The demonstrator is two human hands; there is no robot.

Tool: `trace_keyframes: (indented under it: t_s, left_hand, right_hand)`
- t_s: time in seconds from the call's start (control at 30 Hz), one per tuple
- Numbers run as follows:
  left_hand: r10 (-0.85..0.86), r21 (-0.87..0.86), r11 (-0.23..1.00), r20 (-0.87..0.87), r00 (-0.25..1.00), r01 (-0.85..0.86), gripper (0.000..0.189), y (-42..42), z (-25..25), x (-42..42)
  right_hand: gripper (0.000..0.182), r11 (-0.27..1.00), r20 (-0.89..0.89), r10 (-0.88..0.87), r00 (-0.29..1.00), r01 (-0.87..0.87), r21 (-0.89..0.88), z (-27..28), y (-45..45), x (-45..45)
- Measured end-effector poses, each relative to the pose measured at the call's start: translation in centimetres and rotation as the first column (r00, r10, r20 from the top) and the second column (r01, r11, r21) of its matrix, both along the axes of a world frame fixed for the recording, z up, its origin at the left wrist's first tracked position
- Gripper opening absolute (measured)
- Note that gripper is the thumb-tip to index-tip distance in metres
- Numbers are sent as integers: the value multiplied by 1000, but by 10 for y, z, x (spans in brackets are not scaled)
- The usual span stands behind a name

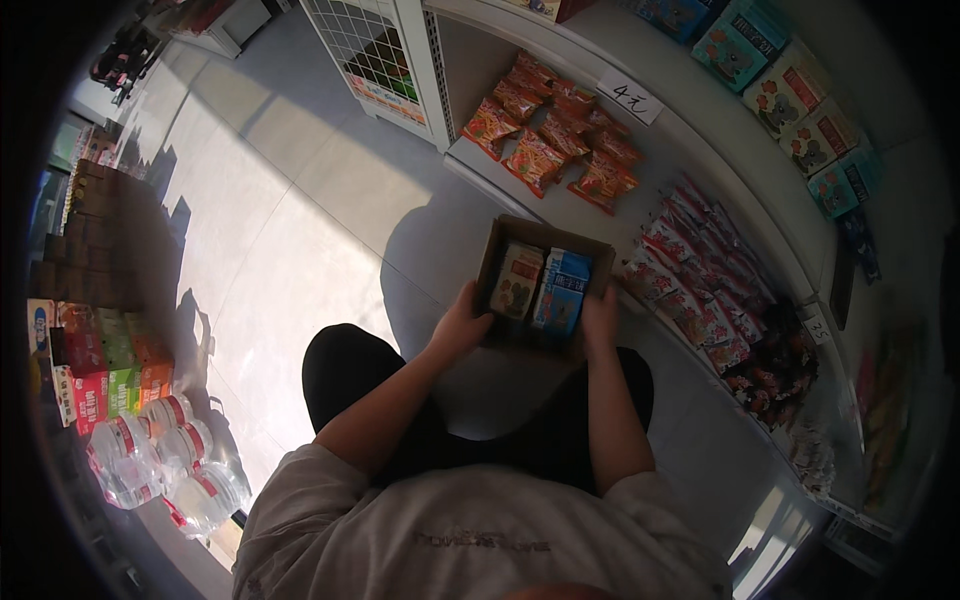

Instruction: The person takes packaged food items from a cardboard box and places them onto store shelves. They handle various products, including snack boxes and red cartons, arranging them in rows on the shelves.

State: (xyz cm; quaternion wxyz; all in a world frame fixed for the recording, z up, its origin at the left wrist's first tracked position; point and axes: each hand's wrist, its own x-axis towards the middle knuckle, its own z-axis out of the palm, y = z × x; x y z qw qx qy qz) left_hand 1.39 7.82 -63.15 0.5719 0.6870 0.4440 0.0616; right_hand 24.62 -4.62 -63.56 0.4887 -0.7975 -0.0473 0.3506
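Observation:
My left hand (pixel 460 322) and my right hand (pixel 600 321) hold an open cardboard box (pixel 496 232) by its two opposite sides, low above the floor between my knees. Inside stand a cream snack packet (pixel 517 283) and, to its right, a blue one (pixel 561 291). The bottom of the box is dark. Beyond it, orange snack bags (pixel 534 159) lie in a loose pile on the low shelf. Red and white packets (pixel 686 270) lie in rows on that shelf, to the right of the box.
Teal and cream packets (pixel 776 109) line the upper shelf. A white wire rack (pixel 367 56) stands at the shelf's end. Along the left are stacked cartons (pixel 97 367) and large clear plastic bottles (pixel 184 450). A price card (pixel 628 97) hangs on the shelf edge.

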Motion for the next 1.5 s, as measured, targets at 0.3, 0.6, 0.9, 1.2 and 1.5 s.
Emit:
trace_keyframes:
  t_s: [0.3,0.6,0.9,1.2,1.5]
  left_hand:
    - [77,-64,995,71,995,-73,73,-64,48,-39]
    - [-362,462,804,-121,924,375,55,-51,113,6]
    - [-20,899,286,-339,940,331,62,161,229,123]
    - [134,994,-69,-74,988,84,72,269,284,207]
    - [35,946,-167,-277,960,279,60,310,286,196]
  right_hand:
    - [58,988,39,155,987,-155,13,-16,61,11]
    - [61,947,165,320,933,-321,-23,-16,51,13]
    - [59,939,190,331,924,-302,-167,-8,50,2]
    - [59,922,319,379,869,-326,-207,-24,38,16]
    - [63,916,271,375,887,-309,-255,5,48,4]
